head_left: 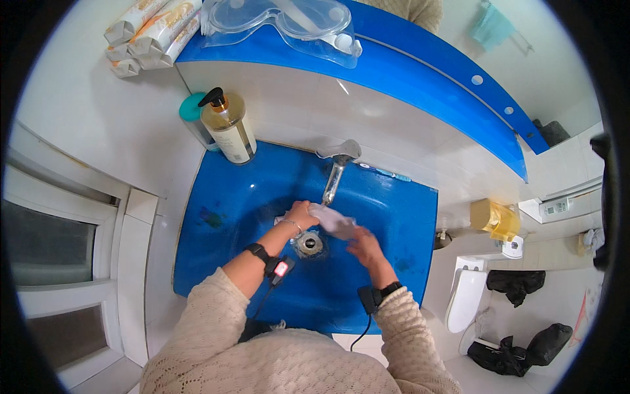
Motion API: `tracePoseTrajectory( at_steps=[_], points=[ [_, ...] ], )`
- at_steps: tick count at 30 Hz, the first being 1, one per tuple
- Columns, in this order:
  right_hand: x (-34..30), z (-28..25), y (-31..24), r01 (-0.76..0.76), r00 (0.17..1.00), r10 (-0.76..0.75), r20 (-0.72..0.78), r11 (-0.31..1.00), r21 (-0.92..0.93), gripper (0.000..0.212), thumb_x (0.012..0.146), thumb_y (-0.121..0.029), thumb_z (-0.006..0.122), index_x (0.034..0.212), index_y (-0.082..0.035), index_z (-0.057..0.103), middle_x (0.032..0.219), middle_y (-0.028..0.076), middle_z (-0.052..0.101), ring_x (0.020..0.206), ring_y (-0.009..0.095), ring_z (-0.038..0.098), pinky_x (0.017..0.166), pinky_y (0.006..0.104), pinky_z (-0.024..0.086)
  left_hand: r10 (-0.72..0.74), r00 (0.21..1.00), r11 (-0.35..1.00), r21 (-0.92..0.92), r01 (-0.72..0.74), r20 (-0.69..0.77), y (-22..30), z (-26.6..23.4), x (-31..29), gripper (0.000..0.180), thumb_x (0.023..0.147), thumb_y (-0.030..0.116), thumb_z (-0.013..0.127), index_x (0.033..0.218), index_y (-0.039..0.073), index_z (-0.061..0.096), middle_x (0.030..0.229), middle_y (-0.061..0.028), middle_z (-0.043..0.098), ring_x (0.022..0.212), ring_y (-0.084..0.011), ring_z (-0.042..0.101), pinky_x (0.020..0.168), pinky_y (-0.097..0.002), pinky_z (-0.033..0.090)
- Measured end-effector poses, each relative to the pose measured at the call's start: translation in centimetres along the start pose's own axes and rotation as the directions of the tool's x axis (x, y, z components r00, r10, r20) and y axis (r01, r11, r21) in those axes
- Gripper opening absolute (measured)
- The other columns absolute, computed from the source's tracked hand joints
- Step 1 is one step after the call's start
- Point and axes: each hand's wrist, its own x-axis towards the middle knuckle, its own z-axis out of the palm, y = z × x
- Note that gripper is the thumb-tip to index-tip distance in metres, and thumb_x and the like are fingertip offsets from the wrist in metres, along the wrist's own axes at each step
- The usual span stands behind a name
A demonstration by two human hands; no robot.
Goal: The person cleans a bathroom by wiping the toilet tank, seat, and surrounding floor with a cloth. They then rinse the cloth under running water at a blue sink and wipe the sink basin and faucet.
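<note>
One cloth, pale and thin, was held inside a blue basin, below the spout of the faucet and nearer the basin's rear edge than its front edge.

Left hand: fingers grasping the cloth's left end; dark band and small device at the wrist.

Right hand: at the cloth's right end, blurred; whether its fingers were clenched on the fabric could not be told.

One drain, round, metal-rimmed, in the basin floor, just below the cloth.

One pump bottle, clear with a black head, stood at the basin's rear left corner, a teal-lidded container just beside it.

One toothbrush lay along the rear edge, right of the faucet.

One pair of goggles, transparent, lay on the blue shelf above.
</note>
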Motion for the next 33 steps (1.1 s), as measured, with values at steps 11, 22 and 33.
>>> tracePoseTrajectory(
  at_steps=[11, 22, 33],
  points=[
    [3.1, 10.5, -0.6, -0.288, 0.849, 0.056, 0.525, 0.883, 0.372, 0.056, 0.088, -0.049, 0.061, 0.123, -0.007, 0.052, 0.117, 0.014, 0.059, 0.106, 0.028, 0.06, 0.086, 0.0435, 0.054, 0.233, 0.969, 0.863, -0.475, -0.169, 0.079, 1.5, -3.8, -8.6, 0.058, 0.086, 0.031, 0.07, 0.13, 0.003, 0.044, 0.131, -0.0129, 0.047, 0.114, -0.0211, 0.051, 0.094, -0.034, 0.045],
    [1.0, 7.2, -2.1, -0.158, 0.728, 0.177, 0.662, 0.983, -0.089, 0.044, 0.085, -0.01, 0.071, 0.124, -0.01, 0.05, 0.114, 0.011, 0.062, 0.088, 0.021, 0.067, 0.059, 0.03, 0.055, 0.465, 0.88, 0.872, -0.223, -0.436, 0.095, 4.4, -2.2, -3.8, 0.036, 0.092, 0.042, 0.058, 0.109, 0.01, 0.063, 0.11, -0.0128, 0.058, 0.106, -0.0292, 0.055, 0.091, -0.0387, 0.045],
    [3.7, 8.5, 0.4, 0.693, 0.666, -0.513, 0.541, 0.156, -0.704, 0.03, 0.08, -0.02, 0.065, 0.099, 0.001, 0.055, 0.094, 0.024, 0.064, 0.073, 0.04, 0.063, 0.061, 0.045, 0.052, 0.123, 0.983, 0.992, 0.05, -0.117, -0.135, 3.7, 0.9, -2.4, 0.043, 0.097, 0.041, 0.045, 0.093, 0.002, 0.064, 0.093, -0.022, 0.06, 0.086, -0.0409, 0.056, 0.076, -0.0489, 0.045]
  ],
)
